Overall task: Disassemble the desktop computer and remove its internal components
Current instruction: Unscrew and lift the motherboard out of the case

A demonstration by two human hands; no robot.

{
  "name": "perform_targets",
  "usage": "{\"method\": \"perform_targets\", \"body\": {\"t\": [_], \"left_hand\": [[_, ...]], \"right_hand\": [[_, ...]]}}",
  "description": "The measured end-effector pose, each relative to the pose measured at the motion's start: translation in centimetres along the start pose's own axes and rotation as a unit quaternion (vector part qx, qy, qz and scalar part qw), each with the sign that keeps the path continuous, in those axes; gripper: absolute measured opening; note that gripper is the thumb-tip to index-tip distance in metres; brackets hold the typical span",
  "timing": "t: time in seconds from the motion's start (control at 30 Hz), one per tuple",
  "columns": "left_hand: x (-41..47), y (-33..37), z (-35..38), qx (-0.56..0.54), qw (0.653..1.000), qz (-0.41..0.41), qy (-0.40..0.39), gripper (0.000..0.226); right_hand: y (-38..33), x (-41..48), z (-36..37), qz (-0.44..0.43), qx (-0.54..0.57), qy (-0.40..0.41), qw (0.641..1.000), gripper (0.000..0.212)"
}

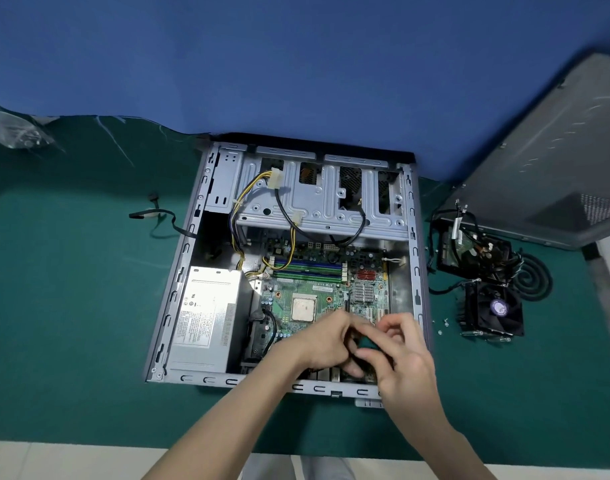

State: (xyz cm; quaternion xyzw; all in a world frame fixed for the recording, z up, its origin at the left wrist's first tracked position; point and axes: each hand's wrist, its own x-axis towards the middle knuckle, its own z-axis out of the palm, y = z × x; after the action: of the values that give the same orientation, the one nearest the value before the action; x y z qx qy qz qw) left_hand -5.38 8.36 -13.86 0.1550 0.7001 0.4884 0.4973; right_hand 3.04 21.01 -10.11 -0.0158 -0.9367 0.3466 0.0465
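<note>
Both grips are clamped on one thing. Your left hand (pixel 326 341) and right hand (pixel 400 355) have curled fingers pinching a small green card (pixel 367 344) between them, left from its left side and right from its right. The card sits at the near right corner of the motherboard (pixel 317 289), just above the expansion-slot area, inside the open case (pixel 179 271). It is mostly hidden, so you cannot tell its long axis or whether it is seated. Neither hand is nearer, since both are on it. The likely way out is straight up, away from the board.

Counts:
- In the case: one motherboard, one bare processor (pixel 303 308) just beyond your left hand, one power supply (pixel 206 317) at near left, one drive cage (pixel 317 202) at the far end.
- On the counter, right of the case: one fan cooler (pixel 494 310), one hard drive (pixel 470 251) under cables, one side panel (pixel 556 150).
- Left of the case: one loose cable (pixel 158 214), one plastic bag (pixel 19 133).
</note>
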Motion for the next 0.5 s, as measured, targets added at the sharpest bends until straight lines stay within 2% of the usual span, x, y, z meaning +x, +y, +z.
{"method": "perform_targets", "body": {"t": [0.1, 0.17, 0.27, 0.37, 0.47, 0.5], "left_hand": [[0.07, 0.04, 0.03, 0.021, 1.000, -0.021, 0.008, 0.017], [0.26, 0.32, 0.28, 0.054, 0.998, -0.022, 0.035, 0.010], [0.03, 0.33, 0.07, 0.041, 0.998, 0.000, 0.045, 0.034], [-0.26, 0.14, -0.11, -0.010, 1.000, -0.014, 0.002, 0.022], [0.17, 0.27, 0.10, 0.045, 0.998, -0.015, 0.041, 0.013], [0.26, 0.30, 0.13, 0.075, 0.995, -0.007, 0.058, 0.021]], "right_hand": [[0.54, -0.07, -0.44, -0.004, 0.013, -0.001, 1.000, 0.046], [0.40, -0.01, -0.47, -0.010, 0.026, -0.007, 1.000, 0.039], [0.13, 0.04, -0.05, -0.003, 0.029, -0.008, 1.000, 0.034], [0.56, 0.01, -0.25, -0.003, 0.025, 0.000, 1.000, 0.047], [0.42, -0.08, -0.34, 0.001, 0.047, -0.009, 0.999, 0.041], [0.15, -0.03, -0.19, 0.005, 0.052, -0.013, 0.999, 0.036]]}}
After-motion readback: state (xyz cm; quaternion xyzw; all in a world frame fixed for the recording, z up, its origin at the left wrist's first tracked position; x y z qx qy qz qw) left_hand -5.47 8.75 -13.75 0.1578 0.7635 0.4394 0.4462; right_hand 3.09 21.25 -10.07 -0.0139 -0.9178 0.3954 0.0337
